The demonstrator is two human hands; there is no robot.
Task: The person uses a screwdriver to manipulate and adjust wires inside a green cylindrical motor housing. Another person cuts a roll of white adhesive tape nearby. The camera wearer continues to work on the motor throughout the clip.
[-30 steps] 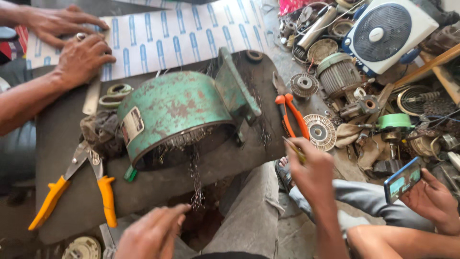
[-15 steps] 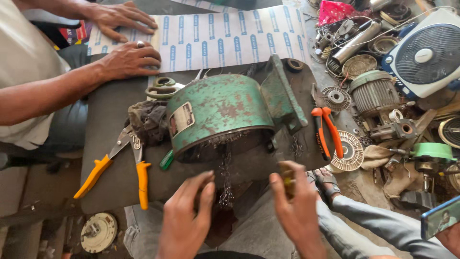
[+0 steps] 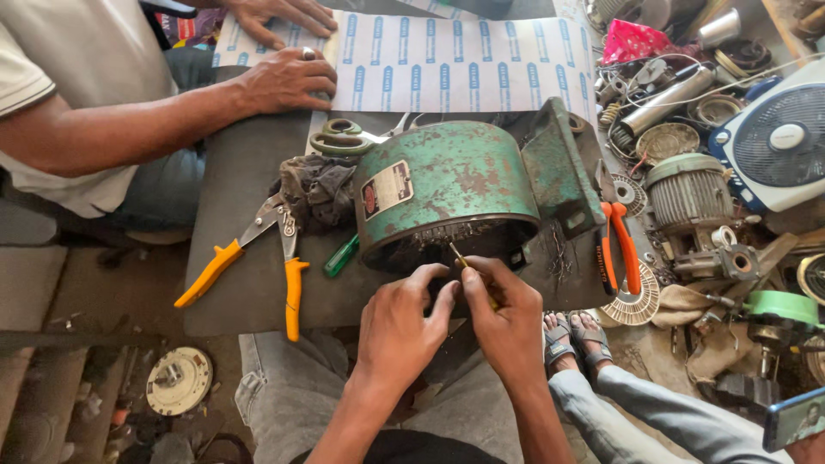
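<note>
A rusty green motor housing (image 3: 451,185) lies on its side on a dark board (image 3: 249,172), its open end facing me with frayed wire ends showing. My right hand (image 3: 507,322) grips a thin yellow-handled tool (image 3: 464,260) whose tip points into the opening. My left hand (image 3: 404,322) sits beside it, fingertips pinched at the housing's lower rim right by the tool; what it pinches is hidden.
Yellow-handled snips (image 3: 258,253), a green screwdriver (image 3: 341,255) and a dirty rag (image 3: 318,189) lie left of the housing. Orange pliers (image 3: 617,245) lie right. Another person's hands (image 3: 284,77) press printed paper (image 3: 447,60). Motor parts and a fan (image 3: 778,137) crowd the right.
Both my hands have moved up to the housing's open end and come together. The view has shifted right, closer to the housing.
</note>
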